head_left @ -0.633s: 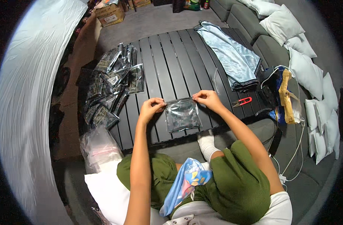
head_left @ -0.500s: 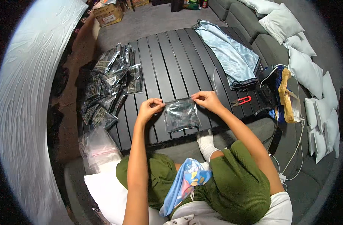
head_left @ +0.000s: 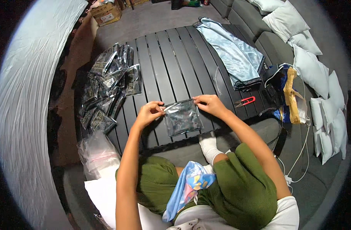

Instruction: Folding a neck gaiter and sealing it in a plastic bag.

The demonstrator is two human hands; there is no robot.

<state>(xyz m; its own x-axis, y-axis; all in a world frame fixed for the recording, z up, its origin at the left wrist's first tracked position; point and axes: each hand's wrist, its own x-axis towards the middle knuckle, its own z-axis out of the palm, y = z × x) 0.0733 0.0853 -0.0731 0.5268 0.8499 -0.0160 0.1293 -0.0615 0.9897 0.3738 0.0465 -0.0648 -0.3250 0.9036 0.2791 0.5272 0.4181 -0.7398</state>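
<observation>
Between my hands, at the near edge of the slatted table, is a clear plastic bag [head_left: 183,119] with dark, folded, camouflage-patterned fabric inside. My left hand [head_left: 149,114] pinches its far left corner, thumb against fingers. The far right corner is pinched the same way by my right hand [head_left: 210,104]. The bag's far edge stretches straight between both grips. To the left lies a heap of similar filled bags [head_left: 112,82], shiny and dark. Red-handled thread snips [head_left: 244,101] rest on the table to the right of my right hand.
The black slatted table [head_left: 164,61] carries light blue satiny fabric [head_left: 233,55] at its far right. Loose clear bags [head_left: 100,153] lie by my left leg. A grey sofa [head_left: 273,46] with white pillows [head_left: 313,69] runs along the right, with a white cable [head_left: 306,147] hanging down.
The whole view has shifted slightly. Both hands keep hold of the bag's far corners, and the fabric pattern inside shows more clearly.
</observation>
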